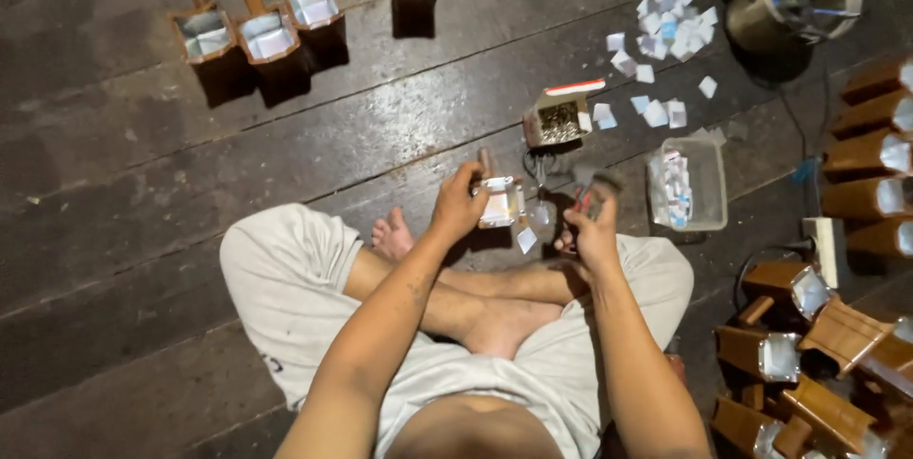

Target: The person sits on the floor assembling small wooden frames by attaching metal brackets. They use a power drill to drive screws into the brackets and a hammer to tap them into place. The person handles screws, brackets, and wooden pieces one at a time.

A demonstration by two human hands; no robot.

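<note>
Seated worker, both hands occupied above crossed legs.

Left hand (458, 207) closed around a small wooden box (498, 200) — brown sides, white paper lining, held just past the fingertips. Right hand (594, 231) clenched on red-handled pliers (582, 198) beside it; box of nails (557, 118) lies beyond both.

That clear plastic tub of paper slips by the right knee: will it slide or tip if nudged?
The clear tub looks thin-walled and holds only paper slips, so it is probably light and would likely slide on the wooden floor. It sits low and wide, so tipping seems unlikely.
</note>
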